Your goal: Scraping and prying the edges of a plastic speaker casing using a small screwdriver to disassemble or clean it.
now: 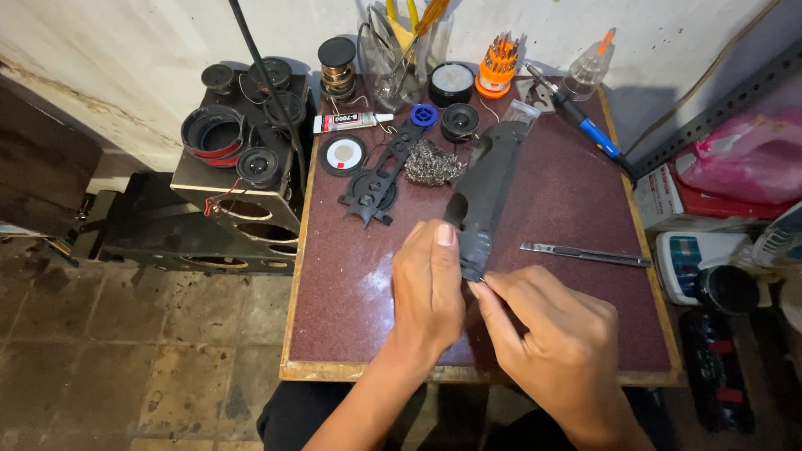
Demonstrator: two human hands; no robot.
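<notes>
Working over the desk (351,326), near its front edge. Off the left edge we see a speaker box (242,179). Our left hand (428,288) grips the lower end of a long black plastic panel (484,196), thumb on top. Our right hand (555,334) pinches the panel's bottom tip with closed fingers. A utility knife (585,255) lies near the right edge; a blue-handled soldering iron (581,121) sits at the back right corner.
</notes>
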